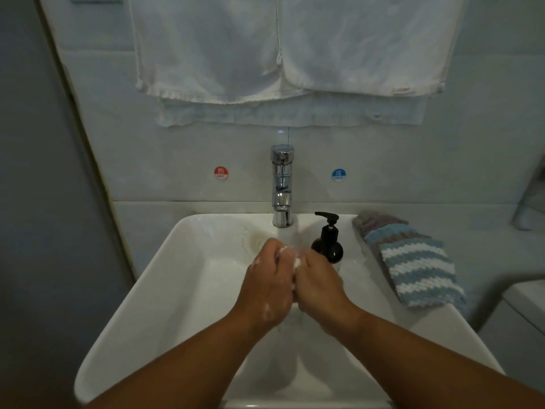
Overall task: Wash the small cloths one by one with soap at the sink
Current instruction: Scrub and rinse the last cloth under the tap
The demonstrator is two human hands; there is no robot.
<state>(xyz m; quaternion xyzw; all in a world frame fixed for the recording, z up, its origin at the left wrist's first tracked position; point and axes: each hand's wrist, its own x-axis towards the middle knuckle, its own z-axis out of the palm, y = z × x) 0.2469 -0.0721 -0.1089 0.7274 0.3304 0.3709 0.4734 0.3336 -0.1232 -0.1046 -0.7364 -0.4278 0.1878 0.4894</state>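
Left hand (267,286), right hand (320,286) clamp one sudsy cloth (295,262) (grips closed); three cloths (421,273) stacked aside.

Two hands (267,287) (320,286), four cloths (421,276) (392,235) (376,221) (290,252), one tap (282,187).

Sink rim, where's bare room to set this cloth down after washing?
The sink rim left of the faucet is bare, and so is the basin left of your left hand. The right side is crowded: black pump bottle beside the faucet, stacked knitted cloths along the rim.
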